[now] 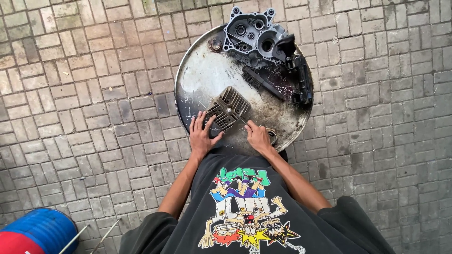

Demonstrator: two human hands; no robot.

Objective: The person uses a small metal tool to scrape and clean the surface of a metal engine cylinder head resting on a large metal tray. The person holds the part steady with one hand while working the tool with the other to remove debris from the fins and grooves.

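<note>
Across the whole frame we see grey brick paving [84, 94], and in the upper centre a round metal drum top [202, 75], stained and dusty, serving as a bench. At its upper edge sits a grey engine crankcase half [249, 33], with black parts [301, 80] strung down the right rim and a dark comb-like strip [263, 83] lying aslant near the middle. A blue and red drum [37, 233] shows at the lower left corner. Lower centre on the drum top lies the finned cylinder head [229, 108], flat, fins up. Our left hand [201, 136] rests spread against its lower left edge, fingers wide, pressing rather than gripping; our right hand [258, 136] is curled just beside its lower right corner (whether it pinches a small tool we cannot tell). We judge the head could skid on the gritty metal if the left hand's pressure slackens, and it lies near the rim, so a shove might send it onto the bricks
</note>
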